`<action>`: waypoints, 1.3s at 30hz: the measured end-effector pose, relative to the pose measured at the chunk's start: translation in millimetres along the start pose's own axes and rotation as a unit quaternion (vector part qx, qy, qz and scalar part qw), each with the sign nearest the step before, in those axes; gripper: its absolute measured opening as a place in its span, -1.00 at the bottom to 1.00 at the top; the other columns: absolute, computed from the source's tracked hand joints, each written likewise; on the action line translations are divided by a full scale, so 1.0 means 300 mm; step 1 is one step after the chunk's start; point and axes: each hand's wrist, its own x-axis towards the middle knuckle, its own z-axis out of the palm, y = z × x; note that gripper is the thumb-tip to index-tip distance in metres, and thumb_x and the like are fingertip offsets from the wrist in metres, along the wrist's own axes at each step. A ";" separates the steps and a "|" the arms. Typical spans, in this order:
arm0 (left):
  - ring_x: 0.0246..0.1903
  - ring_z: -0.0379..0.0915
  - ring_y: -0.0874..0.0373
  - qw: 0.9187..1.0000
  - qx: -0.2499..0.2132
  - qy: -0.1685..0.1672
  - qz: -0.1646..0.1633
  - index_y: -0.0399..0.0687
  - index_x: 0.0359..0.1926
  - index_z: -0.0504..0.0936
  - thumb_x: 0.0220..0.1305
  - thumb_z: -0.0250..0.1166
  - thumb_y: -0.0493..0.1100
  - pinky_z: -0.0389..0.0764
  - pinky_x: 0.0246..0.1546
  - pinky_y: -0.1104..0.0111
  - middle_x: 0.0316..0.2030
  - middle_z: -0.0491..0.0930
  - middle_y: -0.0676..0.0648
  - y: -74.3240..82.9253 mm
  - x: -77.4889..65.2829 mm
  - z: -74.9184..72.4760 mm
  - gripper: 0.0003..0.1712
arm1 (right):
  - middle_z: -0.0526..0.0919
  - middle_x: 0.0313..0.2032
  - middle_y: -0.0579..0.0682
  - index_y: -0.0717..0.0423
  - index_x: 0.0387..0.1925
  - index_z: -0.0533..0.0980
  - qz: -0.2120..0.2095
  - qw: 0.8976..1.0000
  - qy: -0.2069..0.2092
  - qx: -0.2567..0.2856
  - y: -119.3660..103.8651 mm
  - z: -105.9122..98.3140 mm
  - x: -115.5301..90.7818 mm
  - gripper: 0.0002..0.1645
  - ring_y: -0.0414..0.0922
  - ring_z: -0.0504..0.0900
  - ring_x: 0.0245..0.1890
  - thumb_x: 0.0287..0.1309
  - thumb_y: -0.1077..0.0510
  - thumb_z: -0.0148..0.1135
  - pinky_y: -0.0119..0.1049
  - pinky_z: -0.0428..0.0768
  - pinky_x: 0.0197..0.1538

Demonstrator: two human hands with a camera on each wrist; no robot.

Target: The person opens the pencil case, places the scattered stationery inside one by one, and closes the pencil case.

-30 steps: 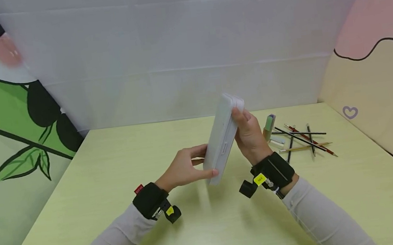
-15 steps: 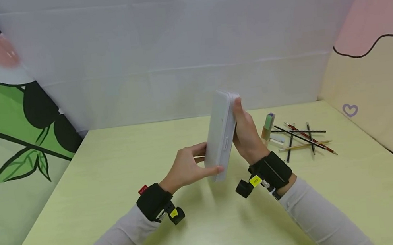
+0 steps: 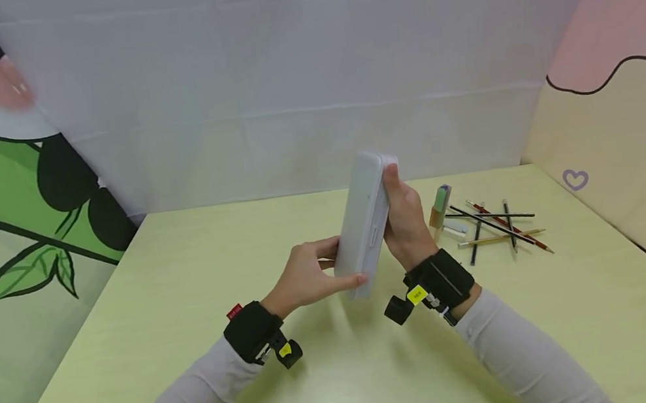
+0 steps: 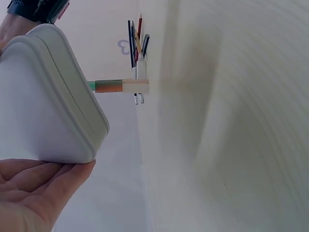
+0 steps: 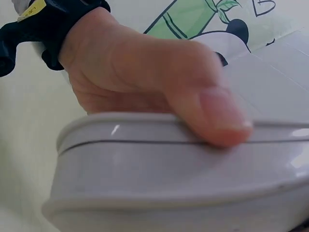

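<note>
1. Table (image 3: 343,390): carries the loose items on its R side.
2. White pencil case (image 3: 363,217): held up above the table, tilted, seemingly closed. So lifting is done, I judge; opening is not. Contents: can't tell.
3. L hand (image 3: 304,279): clamped on the case's lower end, thumb vs. fingers. R hand (image 3: 408,225): clamped on its upper part.
4. Pencils (image 3: 492,226): crossed, outside the case, untouched; work w/ them seems not begun.
5. Green-and-orange item (image 3: 439,206): upright near the pencils, kind unclear, also untouched.
</note>
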 end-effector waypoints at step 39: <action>0.14 0.53 -0.14 0.987 -0.143 -0.077 -0.007 -0.35 0.28 0.39 0.13 0.39 0.06 0.63 0.09 0.24 0.17 0.50 -0.37 -0.033 -0.036 -0.072 -0.18 | 0.40 -0.18 -0.20 -0.27 -0.05 0.37 0.024 0.998 -0.022 0.048 0.012 -0.065 0.008 -0.32 -0.25 0.38 -0.16 -0.01 -0.61 0.00 -0.36 0.34 -0.06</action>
